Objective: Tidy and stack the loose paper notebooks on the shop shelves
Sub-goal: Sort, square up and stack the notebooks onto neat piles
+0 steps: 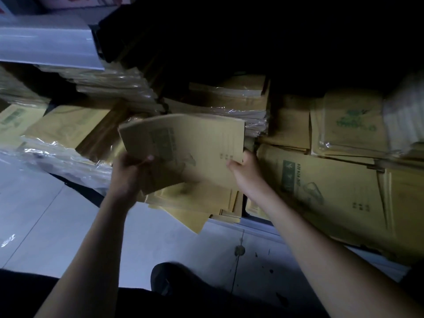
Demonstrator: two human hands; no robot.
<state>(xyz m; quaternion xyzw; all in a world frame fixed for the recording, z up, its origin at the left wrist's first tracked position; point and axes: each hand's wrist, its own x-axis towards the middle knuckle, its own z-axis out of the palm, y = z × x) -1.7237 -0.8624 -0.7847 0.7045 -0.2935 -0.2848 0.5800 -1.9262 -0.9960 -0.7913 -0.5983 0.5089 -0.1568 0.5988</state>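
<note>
A thin bundle of tan paper notebooks [195, 138] with green print is lifted in front of the low shelf. My left hand [130, 171] grips its near left edge, thumb on top. My right hand [243, 168] holds the bundle's right near corner, thumb on the cover and fingers underneath. Below the bundle lies a loose, fanned pile of the same notebooks [195, 203] jutting over the shelf edge. More notebooks [325, 187] lie flat to the right.
Plastic-wrapped notebook packs [114, 88] are stacked behind and to the left, with more stacks [351, 125] at the right. Loose clear wrap [57, 154] spills at the left. Grey tiled floor [160, 244] lies below, and my dark shoe [169, 278] is near the bottom.
</note>
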